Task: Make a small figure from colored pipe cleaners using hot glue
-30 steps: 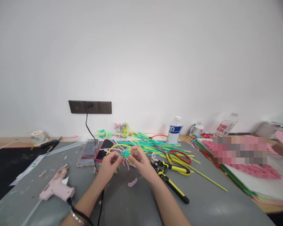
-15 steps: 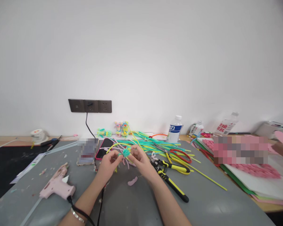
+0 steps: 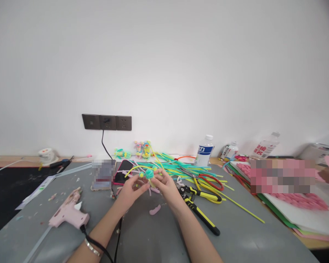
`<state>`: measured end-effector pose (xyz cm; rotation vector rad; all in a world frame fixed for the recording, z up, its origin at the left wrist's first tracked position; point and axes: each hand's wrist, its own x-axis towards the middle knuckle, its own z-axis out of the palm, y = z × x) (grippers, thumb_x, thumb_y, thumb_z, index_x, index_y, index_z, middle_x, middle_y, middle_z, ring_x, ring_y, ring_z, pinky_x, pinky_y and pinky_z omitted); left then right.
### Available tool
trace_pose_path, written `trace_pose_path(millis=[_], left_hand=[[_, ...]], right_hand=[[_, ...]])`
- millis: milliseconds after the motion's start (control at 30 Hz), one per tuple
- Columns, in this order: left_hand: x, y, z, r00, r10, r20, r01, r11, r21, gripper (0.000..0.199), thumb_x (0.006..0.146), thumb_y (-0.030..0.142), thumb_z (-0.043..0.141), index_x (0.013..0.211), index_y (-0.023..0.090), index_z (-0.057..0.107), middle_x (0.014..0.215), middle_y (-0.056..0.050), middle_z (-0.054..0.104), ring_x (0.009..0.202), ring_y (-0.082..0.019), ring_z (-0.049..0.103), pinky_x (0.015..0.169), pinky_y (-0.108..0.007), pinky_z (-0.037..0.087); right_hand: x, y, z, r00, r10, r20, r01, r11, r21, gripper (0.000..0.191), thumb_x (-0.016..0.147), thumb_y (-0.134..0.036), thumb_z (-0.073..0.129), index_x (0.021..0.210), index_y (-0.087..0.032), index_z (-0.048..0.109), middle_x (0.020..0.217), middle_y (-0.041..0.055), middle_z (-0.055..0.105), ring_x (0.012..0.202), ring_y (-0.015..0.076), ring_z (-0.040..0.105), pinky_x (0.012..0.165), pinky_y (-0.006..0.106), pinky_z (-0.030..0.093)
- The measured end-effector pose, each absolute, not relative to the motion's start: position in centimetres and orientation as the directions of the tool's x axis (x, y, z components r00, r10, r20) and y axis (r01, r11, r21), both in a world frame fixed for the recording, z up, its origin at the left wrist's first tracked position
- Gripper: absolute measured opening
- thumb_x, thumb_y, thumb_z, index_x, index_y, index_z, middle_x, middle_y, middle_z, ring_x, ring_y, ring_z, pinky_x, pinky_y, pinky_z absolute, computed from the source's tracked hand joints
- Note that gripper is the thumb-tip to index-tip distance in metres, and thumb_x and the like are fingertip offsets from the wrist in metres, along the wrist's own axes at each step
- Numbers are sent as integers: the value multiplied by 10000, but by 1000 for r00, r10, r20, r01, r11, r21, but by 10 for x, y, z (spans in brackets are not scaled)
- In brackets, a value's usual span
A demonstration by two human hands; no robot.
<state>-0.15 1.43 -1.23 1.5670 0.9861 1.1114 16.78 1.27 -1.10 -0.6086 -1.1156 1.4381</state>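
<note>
Tabletop (image 3: 148, 237), left hand (image 3: 130, 190), right hand (image 3: 166, 185) (both pinching one teal piece (image 3: 149, 174)), one glue gun (image 3: 71, 215)

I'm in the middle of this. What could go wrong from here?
1. The black cord of the pink glue gun crosses the left forearm in view, so a pull of that arm might drag the gun.
2. The yellow-and-black pliers lie close beside the right forearm; a sideways move could knock them.
3. The small teal-and-yellow fuzzy piece is held between the left hand and the right hand; too tight a pinch might crush it.
</note>
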Motion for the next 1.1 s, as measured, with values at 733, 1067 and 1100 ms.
trace_pose_path(millis=[733,1067,1100], left_hand=[[-3,14,-12,297,934,199,42,-221,974,329,759,438,702,916,149,706,817,-45,690,742,-169,601,613,-241,448],[-1,15,-6,251,939,233,-14,-237,971,327,724,450,723,853,162,638,854,-40,650,741,-166,599,656,-268,483],[-1,15,-7,242,940,241,-23,-243,970,322,724,446,723,846,164,628,841,-35,644,740,-165,598,663,-269,486]], right_hand=[[160,11,-13,-119,987,107,-409,49,-911,337,570,-371,875,699,-185,625,636,-47,588,555,94,503,535,214,367],[156,7,-15,-128,987,97,-380,42,-924,333,585,-409,860,726,-177,668,714,-8,663,594,125,585,638,273,470],[156,7,-15,-128,987,97,-370,43,-928,346,580,-423,860,736,-176,674,723,-1,671,599,130,593,645,282,477]])
